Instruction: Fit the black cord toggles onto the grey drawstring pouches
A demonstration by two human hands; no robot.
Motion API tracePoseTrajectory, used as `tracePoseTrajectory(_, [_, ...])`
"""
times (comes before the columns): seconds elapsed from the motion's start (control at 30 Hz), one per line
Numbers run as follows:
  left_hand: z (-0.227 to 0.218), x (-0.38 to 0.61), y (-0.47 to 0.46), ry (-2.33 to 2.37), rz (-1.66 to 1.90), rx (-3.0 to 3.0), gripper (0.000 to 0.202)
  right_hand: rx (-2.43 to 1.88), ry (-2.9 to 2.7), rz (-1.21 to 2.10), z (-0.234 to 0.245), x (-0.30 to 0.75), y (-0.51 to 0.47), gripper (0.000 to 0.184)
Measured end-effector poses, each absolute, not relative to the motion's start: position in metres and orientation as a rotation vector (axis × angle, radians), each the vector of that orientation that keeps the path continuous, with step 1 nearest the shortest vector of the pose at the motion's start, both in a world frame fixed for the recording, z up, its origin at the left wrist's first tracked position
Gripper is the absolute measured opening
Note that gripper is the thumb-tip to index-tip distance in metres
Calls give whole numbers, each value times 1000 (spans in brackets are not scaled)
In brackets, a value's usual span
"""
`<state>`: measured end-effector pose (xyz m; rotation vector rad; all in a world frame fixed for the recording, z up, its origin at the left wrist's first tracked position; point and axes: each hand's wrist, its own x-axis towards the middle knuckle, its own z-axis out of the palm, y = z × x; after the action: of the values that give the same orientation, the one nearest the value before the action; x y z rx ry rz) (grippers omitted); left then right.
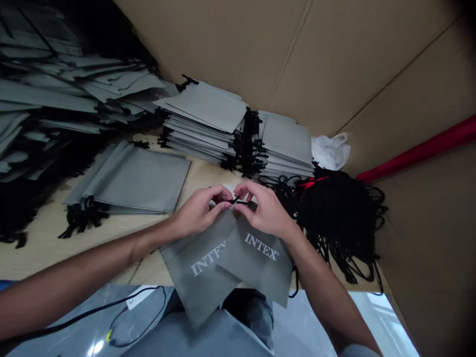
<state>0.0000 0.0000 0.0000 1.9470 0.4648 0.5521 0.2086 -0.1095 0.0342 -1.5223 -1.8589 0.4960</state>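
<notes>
Nearest the camera, two bare forearms reach in over the near edge of the worktop (pixel 44 238), above a grey lap and a thin black cable on the floor. Just beyond, two grey INTEX pouches (pixel 226 263) lie overlapped and hang partly off that edge, their printed sides up. At their far ends the left hand (pixel 199 210) and right hand (pixel 266 210) meet, fingertips pinched shut on a short black drawstring cord (pixel 240 201) where the two pouch mouths come together. By the look of it, the cord is being knotted or threaded at the mouth; finishing that would need a firm pinch on both ends and a steady pull apart. Right of the hands sits a tangled heap of loose black cords (pixel 338 213). Left lies a flat bundle of grey pouches (pixel 137 178). Farther back stand neat stacks of finished pouches (pixel 208 124), a white plastic bag (pixel 330 148), and cardboard walls (pixel 297 49).
</notes>
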Motion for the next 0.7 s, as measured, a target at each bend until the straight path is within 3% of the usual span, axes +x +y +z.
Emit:
tracePoseTrajectory(0.23, [4, -2, -3, 449, 793, 1803, 17, -1396, -1699, 120, 32, 190, -113, 15])
tracePoseTrajectory(0.33, [6, -2, -5, 404, 852, 1720, 14, -1356, -1752, 128, 33, 185, -113, 7])
tracePoseTrajectory(0.7, [11, -5, -2, 418, 872, 1771, 10, -1435, -1640, 271, 32, 179, -113, 12])
